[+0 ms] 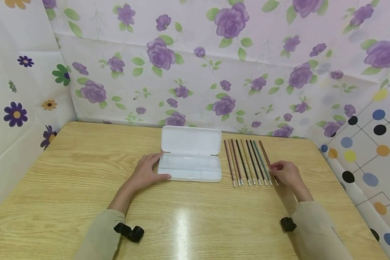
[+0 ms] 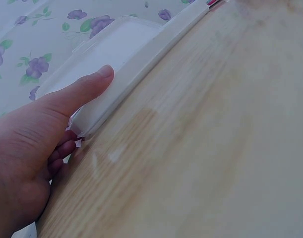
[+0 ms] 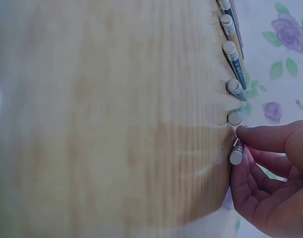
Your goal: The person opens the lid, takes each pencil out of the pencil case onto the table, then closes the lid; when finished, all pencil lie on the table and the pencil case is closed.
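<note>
An open white pencil case lies on the table with its lid tipped back toward the wall. My left hand holds its left end, thumb along the front wall and the other fingers round the side, as the left wrist view shows. The case's compartments hold nothing visible. To its right, several eraser-tipped pencils lie side by side, erasers toward me. My right hand pinches the rightmost reddish-brown pencil near its eraser end, between thumb and fingers. This pencil lies close beside a teal one.
The wooden table meets a flower-printed sheet along its back edge. Patterned sheets also hang at the left and right sides. Black wrist mounts sit on both sleeves.
</note>
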